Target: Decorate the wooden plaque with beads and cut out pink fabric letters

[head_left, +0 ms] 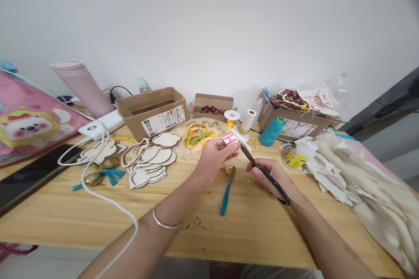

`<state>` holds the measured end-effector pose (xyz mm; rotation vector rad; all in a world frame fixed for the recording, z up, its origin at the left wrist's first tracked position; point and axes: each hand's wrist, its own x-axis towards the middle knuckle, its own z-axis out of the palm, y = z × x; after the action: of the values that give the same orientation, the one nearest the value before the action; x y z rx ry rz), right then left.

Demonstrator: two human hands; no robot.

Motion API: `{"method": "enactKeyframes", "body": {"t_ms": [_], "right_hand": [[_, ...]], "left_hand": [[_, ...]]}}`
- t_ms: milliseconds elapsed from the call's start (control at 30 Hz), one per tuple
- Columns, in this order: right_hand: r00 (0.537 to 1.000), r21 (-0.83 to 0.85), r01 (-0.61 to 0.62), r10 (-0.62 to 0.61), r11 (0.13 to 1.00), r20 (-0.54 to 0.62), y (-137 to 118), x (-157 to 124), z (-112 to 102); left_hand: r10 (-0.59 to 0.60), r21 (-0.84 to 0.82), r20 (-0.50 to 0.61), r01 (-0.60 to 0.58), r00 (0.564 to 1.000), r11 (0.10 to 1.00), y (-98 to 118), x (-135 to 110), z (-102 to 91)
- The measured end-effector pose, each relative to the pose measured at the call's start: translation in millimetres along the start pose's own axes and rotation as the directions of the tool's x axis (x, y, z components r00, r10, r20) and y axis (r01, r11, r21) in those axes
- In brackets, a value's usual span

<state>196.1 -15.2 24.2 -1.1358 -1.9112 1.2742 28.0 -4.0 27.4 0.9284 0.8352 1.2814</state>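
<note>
My left hand (214, 155) pinches a small white fabric piece (231, 140) with pink-red lettering on it. In my right hand (273, 175) is a pair of scissors with black handles (269, 177), its blades pointing up and left against the fabric's edge. How far the blades are apart I cannot tell. Below the hands, a small brass bell (230, 170) with a teal tassel (226, 198) lies on the wooden table (248, 235). Small dark scraps are scattered near it.
White cloud-shaped cutouts (152, 159), tangled yellow cord (198, 135) and a white cable (121, 209) lie at left and centre. Cardboard boxes (150, 111), a teal thread cone (273, 132) and a glue bottle (299, 155) stand behind. Cream cloth (369, 196) covers the right side.
</note>
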Motion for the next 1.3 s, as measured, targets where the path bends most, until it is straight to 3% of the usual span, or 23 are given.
{"method": "enactKeyframes", "body": {"t_ms": [167, 500, 1300], "right_hand": [[1.000, 0.009, 0.030, -0.030, 1.000, 0.009, -1.9, -0.7, 0.0], [1.000, 0.039, -0.024, 0.024, 0.999, 0.000, -1.1, -1.3, 3.3], [0.993, -0.069, -0.063, 0.055, 0.996, -0.108, 3.8, -0.3, 7.3]], "left_hand": [[0.010, 0.010, 0.008, -0.010, 1.000, 1.000, -0.8, -0.9, 0.3], [-0.015, 0.040, -0.011, 0.016, 1.000, 0.999, 2.1, -3.8, 4.7], [0.008, 0.048, -0.008, -0.007, 1.000, 0.999, 1.4, -4.4, 4.9]]}}
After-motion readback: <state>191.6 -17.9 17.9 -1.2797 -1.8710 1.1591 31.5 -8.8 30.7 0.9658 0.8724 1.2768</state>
